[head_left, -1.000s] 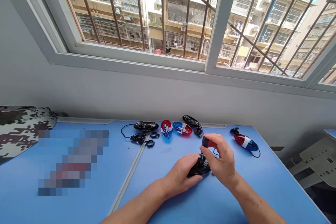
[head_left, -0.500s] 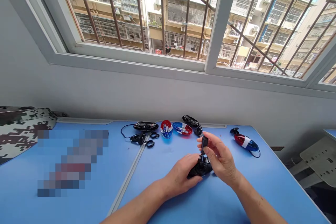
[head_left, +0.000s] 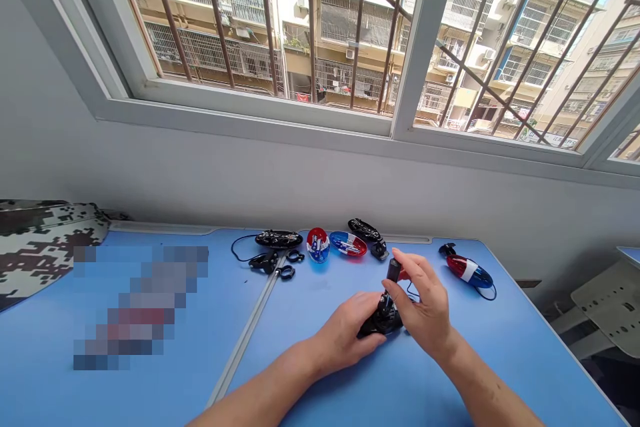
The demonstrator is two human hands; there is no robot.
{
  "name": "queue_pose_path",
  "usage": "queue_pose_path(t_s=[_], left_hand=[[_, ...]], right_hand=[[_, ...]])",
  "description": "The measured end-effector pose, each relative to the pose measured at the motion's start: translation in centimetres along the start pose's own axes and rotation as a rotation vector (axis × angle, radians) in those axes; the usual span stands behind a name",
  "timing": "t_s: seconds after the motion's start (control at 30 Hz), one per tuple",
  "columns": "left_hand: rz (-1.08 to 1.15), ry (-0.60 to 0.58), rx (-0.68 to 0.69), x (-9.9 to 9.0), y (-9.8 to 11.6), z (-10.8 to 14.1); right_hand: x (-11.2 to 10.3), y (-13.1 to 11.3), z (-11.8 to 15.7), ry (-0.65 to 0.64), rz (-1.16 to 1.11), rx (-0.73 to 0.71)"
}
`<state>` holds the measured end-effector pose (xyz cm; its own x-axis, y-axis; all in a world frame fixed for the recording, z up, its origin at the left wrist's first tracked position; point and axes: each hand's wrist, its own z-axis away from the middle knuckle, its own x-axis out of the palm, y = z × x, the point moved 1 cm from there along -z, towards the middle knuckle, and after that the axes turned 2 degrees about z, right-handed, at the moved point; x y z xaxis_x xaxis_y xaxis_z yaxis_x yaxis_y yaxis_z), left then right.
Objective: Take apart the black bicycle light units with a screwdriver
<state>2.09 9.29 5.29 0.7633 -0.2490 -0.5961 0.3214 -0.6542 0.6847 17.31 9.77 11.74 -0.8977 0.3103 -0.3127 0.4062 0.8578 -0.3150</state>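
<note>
My left hand (head_left: 345,330) is closed around the side of a black oval housing (head_left: 374,327) and holds it against the blue table. Above it, my right hand (head_left: 427,307) pinches the black handle of a short screwdriver (head_left: 394,270). The screwdriver stands nearly upright, its lower end at the middle of the housing. Fingers partly hide the spot where the tip meets the part. A thin black cable (head_left: 413,290) shows behind my right hand.
Behind my hands lie a wired black housing (head_left: 279,239), black clamp rings (head_left: 286,272), two red-and-blue shells (head_left: 318,245) (head_left: 349,244) and another black housing (head_left: 364,229). A red, white and blue bicycle light (head_left: 469,271) lies right. Camouflage cloth (head_left: 45,247) and a blurred patch are left.
My right hand has turned the screwdriver handle slightly and shifted a little to the right. My left hand and the black housing stay almost in place.
</note>
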Motion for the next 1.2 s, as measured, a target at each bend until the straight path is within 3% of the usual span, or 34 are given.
queue_pose_path(t_s=[0.33,0.5,0.7,1.03,1.2], left_hand=[[0.025,0.004,0.001,0.00,0.02,-0.01],[-0.040,0.032,-0.017,0.21,-0.28,0.17],[-0.045,0.009,0.020,0.13,-0.16,0.16],[-0.019,0.021,0.011,0.23,-0.16,0.15],[0.005,0.022,0.030,0.27,-0.19,0.16]], right_hand=[[-0.23,0.15,0.27,-0.130,-0.204,0.065],[-0.03,0.11,-0.04,-0.051,-0.064,-0.004],[-0.20,0.26,-0.20,0.042,0.026,0.032],[-0.36,-0.34,0.10,-0.124,-0.095,-0.021],[-0.32,-0.28,0.28,-0.115,-0.082,-0.014]])
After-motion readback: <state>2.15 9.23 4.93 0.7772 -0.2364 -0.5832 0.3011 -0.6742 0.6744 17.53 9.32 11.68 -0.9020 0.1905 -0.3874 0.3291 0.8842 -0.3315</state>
